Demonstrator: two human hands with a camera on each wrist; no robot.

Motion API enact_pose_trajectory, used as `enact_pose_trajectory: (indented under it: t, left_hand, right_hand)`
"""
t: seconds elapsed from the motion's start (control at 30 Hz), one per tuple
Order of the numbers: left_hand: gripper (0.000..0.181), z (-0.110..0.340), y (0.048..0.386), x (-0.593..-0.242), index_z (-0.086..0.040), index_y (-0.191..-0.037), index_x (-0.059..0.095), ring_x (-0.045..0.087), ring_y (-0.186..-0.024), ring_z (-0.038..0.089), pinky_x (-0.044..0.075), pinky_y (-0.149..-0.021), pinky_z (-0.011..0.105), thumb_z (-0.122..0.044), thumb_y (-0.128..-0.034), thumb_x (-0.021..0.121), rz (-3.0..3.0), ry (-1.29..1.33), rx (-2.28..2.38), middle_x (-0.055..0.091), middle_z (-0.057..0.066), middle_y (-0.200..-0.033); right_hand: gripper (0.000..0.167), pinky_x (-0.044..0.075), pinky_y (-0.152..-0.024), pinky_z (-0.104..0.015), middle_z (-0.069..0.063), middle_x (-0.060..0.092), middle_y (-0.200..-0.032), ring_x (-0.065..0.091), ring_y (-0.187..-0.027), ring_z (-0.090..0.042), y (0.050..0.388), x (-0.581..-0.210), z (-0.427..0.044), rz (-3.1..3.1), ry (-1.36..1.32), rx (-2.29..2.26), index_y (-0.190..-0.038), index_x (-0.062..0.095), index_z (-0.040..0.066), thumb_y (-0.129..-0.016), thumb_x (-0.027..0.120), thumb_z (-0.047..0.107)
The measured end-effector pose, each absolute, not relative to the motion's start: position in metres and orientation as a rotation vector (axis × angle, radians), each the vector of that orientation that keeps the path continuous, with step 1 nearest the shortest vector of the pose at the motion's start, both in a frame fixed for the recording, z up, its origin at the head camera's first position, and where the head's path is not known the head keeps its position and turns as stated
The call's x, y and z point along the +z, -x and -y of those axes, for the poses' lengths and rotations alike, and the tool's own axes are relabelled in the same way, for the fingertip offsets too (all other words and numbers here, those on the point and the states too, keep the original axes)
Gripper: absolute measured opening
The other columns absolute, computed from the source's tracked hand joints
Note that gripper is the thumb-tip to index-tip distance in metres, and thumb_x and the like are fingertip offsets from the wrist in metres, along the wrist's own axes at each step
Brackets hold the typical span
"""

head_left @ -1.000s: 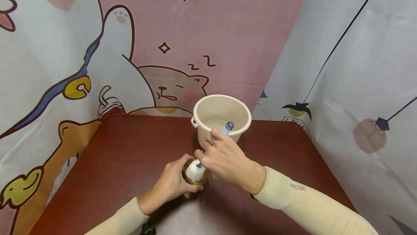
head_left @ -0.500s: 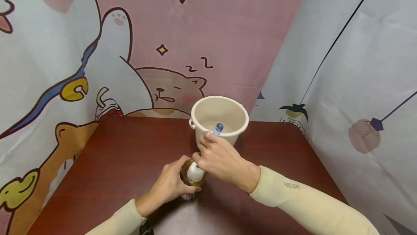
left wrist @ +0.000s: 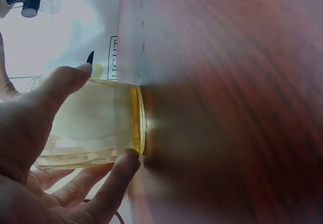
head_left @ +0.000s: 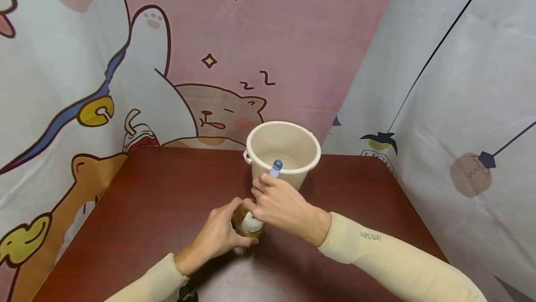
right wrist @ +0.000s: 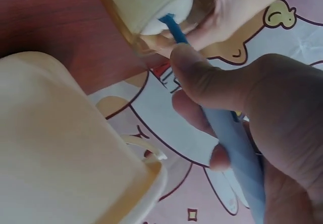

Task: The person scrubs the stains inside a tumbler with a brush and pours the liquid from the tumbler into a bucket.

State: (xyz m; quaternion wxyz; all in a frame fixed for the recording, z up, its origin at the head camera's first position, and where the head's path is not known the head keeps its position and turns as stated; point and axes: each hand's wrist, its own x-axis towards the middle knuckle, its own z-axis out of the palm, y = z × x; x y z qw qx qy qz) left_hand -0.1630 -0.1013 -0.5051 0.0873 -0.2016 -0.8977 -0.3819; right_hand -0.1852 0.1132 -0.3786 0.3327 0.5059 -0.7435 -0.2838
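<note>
The red-brown counter (head_left: pixel 180 181) bears a cream bucket (head_left: pixel 299 177) toward its far edge. Nearer the person, the left hand (head_left: pixel 221 231) grasps an amber-tinted glass (left wrist: pixel 91 120) from the side, thumb and fingers curled round it. The right hand (head_left: pixel 279 206) grips a blue-handled brush (right wrist: pixel 233 138), its white head (right wrist: pixel 180 8) inside the glass.

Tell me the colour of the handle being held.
The handle is light blue, clearest in the right wrist view.
</note>
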Motion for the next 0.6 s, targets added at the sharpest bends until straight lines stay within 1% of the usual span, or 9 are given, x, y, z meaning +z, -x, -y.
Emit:
enact_pose_trajectory:
  t: [0.13,0.27,0.43,0.53,0.6]
  left_hand:
    - [0.078,0.101,0.162,-0.503,-0.029,-0.126,0.068,0.073,-0.088,0.008,0.057,-0.074,0.026,-0.041,-0.0663,0.117,2.713,0.57,-1.187,0.08,-0.011,-0.104]
    - [0.08,0.1,0.161,-0.501,-0.028,-0.131,0.07,0.077,-0.094,0.012,0.059,-0.079,0.027,-0.04,-0.067,0.117,2.723,0.563,-1.237,0.082,-0.009,-0.111]
    - [0.086,0.101,0.162,-0.5,-0.028,-0.137,0.07,0.078,-0.103,0.014,0.061,-0.086,0.03,-0.046,-0.0663,0.116,2.721,0.585,-1.227,0.082,-0.008,-0.122]
    - [0.091,0.102,0.162,-0.498,-0.028,-0.143,0.069,0.078,-0.11,0.016,0.062,-0.091,0.032,-0.05,-0.0678,0.115,2.723,0.596,-1.221,0.081,-0.007,-0.129]
    - [0.092,0.102,0.161,-0.497,-0.028,-0.146,0.069,0.078,-0.113,0.015,0.062,-0.093,0.033,-0.05,-0.0695,0.114,2.725,0.59,-1.22,0.08,-0.007,-0.132]
  right_hand:
    - [0.011,0.041,-0.099,-0.034,0.006,0.085,-0.093,0.068,-0.097,-0.018,0.188,-0.38,-0.116,1.938,-1.335,-0.747,-0.098,0.073,0.029,-0.102,0.084,0.031]
    - [0.011,0.043,-0.1,-0.035,0.004,0.085,-0.095,0.069,-0.098,-0.019,0.19,-0.379,-0.121,1.961,-1.336,-0.712,-0.098,0.075,0.029,-0.1,0.086,0.028]
    - [0.012,0.045,-0.099,-0.035,0.004,0.081,-0.091,0.068,-0.094,-0.019,0.191,-0.376,-0.126,1.979,-1.33,-0.637,-0.097,0.076,0.028,-0.098,0.088,0.025]
    - [0.014,0.047,-0.1,-0.036,0.005,0.078,-0.089,0.067,-0.092,-0.019,0.191,-0.374,-0.13,1.985,-1.33,-0.591,-0.094,0.076,0.027,-0.097,0.089,0.025]
    - [0.014,0.047,-0.1,-0.036,0.005,0.075,-0.088,0.066,-0.09,-0.02,0.192,-0.372,-0.133,1.986,-1.328,-0.566,-0.093,0.075,0.026,-0.099,0.088,0.025]
